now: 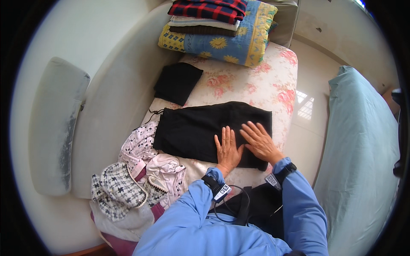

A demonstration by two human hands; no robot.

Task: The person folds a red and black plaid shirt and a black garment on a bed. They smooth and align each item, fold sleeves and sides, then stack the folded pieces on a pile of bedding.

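Note:
A pair of black drawstring pants [192,132] lies spread crosswise on the flowered mattress [243,87], its cord showing at the left end. My left hand [228,151] rests flat on the cloth near the front edge, fingers stretched out and pointing away from me. Just to its right, my right hand [260,143] lies on the same cloth, palm down with fingers apart and angled to the left. The two thumbs come close together. Neither hand grips anything. Beyond the pants, a folded black garment [178,83] sits by the left edge of the mattress.
At the far end, a blue and yellow quilt [218,42] bears folded clothes, topped by a red checked one [209,9]. Rumpled clothes, including a black-and-white garment [121,185], heap at the near left. A pale blue-green covered piece [356,166] stands at right, across the tiled floor [305,123].

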